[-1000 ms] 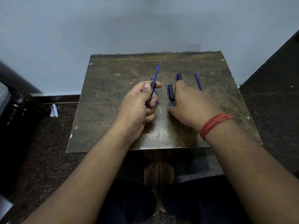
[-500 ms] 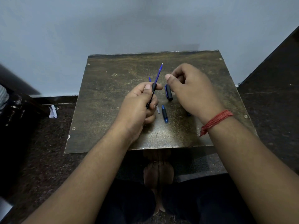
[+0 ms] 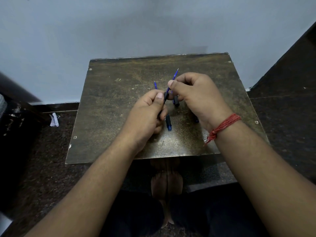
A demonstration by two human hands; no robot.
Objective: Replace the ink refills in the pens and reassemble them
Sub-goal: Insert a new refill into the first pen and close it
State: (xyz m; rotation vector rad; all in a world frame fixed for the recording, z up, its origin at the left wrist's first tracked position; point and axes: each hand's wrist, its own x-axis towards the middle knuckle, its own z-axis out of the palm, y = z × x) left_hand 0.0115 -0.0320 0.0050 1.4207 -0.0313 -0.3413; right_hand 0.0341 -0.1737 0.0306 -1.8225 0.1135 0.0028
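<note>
— Brown and scuffed, the small table point(image 3: 109, 117) stands against a pale wall point(image 3: 119, 28), with dark speckled floor point(image 3: 42, 168) around it. What are the hands doing over it?

— Both meet above the middle of the table. The left hand point(image 3: 145, 117) is curled tight around a black pen barrel point(image 3: 165, 97), thumb pressed along its upper end. A blue refill point(image 3: 174, 77) sticks up out of that barrel, slanting toward the wall.

— And the other hand?

— The right hand point(image 3: 200, 98) pinches the refill between thumb and forefinger just above the barrel's mouth, its other fingers folded in. A red thread band point(image 3: 225, 125) circles that wrist.

— What lies on the table itself?

— A dark pen part with a blue end point(image 3: 168, 124) rests flat just beside the left hand, toward the near edge. Another black piece point(image 3: 176, 101) lies under the right hand's fingers. A second blue refill point(image 3: 155, 85) pokes out beyond the left knuckles, on the wall side. Something blue point(image 3: 196, 119) peeks from under the right wrist; what it is, I cannot tell.
</note>
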